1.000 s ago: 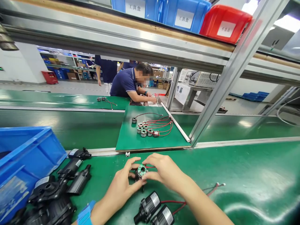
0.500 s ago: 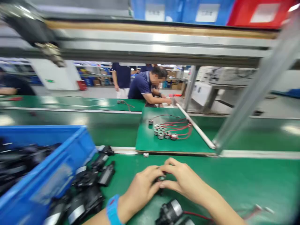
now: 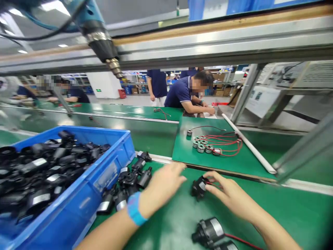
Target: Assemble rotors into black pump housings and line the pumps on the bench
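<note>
My right hand [image 3: 229, 194] pinches a small black pump [image 3: 198, 188] between thumb and fingers, over the green bench. Red wires run from the pump beneath my fingers. My left hand [image 3: 166, 180], with a blue band on the wrist, is apart from the pump, its thumb and fingers extended and nothing visible in them. Nearer me lies another black pump [image 3: 209, 231] with a silver label and a red lead. Left of my left hand, several black housings [image 3: 130, 178] lie loose in a pile.
A blue bin [image 3: 114, 166] full of black housings stands at the left. Ahead, a raised green board [image 3: 208, 166] carries several small silver motors [image 3: 201, 148] with red wires, beside a white bar [image 3: 249, 146]. A power driver [image 3: 104, 45] hangs overhead. A person [image 3: 179, 92] works beyond.
My hands have separated: the left has let go and drawn back leftward, while the right keeps hold of the pump. The camera view has swung left, showing more of the bin.
</note>
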{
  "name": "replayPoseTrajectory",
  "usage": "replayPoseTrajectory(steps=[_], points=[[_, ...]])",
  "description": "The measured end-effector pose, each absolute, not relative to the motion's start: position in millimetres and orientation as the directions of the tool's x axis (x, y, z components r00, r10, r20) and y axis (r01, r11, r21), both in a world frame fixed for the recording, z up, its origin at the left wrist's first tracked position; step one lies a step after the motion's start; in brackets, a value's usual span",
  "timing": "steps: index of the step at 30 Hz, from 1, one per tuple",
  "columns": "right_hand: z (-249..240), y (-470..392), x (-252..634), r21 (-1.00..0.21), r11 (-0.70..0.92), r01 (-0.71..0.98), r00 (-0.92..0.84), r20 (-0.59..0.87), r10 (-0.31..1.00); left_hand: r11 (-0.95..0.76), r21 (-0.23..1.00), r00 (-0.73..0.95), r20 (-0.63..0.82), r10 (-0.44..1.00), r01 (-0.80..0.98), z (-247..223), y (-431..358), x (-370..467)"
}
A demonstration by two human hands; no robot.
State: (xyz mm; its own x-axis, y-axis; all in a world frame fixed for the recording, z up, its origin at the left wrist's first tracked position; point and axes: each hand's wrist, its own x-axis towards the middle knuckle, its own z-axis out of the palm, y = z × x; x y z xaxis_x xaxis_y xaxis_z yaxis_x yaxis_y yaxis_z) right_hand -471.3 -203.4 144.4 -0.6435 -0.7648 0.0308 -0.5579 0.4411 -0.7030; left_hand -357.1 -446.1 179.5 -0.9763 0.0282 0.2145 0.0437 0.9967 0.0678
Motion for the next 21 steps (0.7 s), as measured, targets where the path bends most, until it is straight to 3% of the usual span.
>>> replayPoseTrajectory(steps=[3,4,6,8,12,15,18,21], points=[[138,-194,-482,-0.764,0.450,-0.463,-0.617,-0.087,-0.783,0.984,-0.037,-0.959,0.230,-0.163,-0.176,203,-490,-343],[136,-192,-485,-0.764,0.447,-0.466,-0.600,-0.099,-0.794,0.953,-0.168,-0.953,0.211,-0.216,-0.253,205,-504,-340],[133,-191,-488,-0.759,0.438,-0.482,-0.577,-0.101,-0.810,0.915,-0.287,-0.959,0.087,-0.269,-0.283,202,-526,-339],[133,-190,-487,-0.773,0.420,-0.475,-0.541,-0.119,-0.833,0.914,-0.317,-0.958,-0.048,-0.284,-0.255,193,-536,-342],[140,-189,-481,-0.806,0.395,-0.441,-0.383,-0.229,-0.895,0.942,-0.285,-0.962,-0.152,-0.228,-0.179,179,-531,-350],[146,-186,-477,-0.793,0.341,-0.504,-0.312,-0.201,-0.928,0.963,-0.257,-0.975,-0.179,-0.130,-0.081,176,-517,-352],[151,-187,-483,-0.740,0.334,-0.583,-0.509,0.013,-0.861,0.993,-0.117,-0.963,-0.265,-0.036,-0.005,177,-502,-352],[154,-193,-500,-0.579,0.519,-0.628,-0.749,0.270,-0.605,0.996,0.083,-0.956,-0.286,0.055,0.033,176,-488,-351]])
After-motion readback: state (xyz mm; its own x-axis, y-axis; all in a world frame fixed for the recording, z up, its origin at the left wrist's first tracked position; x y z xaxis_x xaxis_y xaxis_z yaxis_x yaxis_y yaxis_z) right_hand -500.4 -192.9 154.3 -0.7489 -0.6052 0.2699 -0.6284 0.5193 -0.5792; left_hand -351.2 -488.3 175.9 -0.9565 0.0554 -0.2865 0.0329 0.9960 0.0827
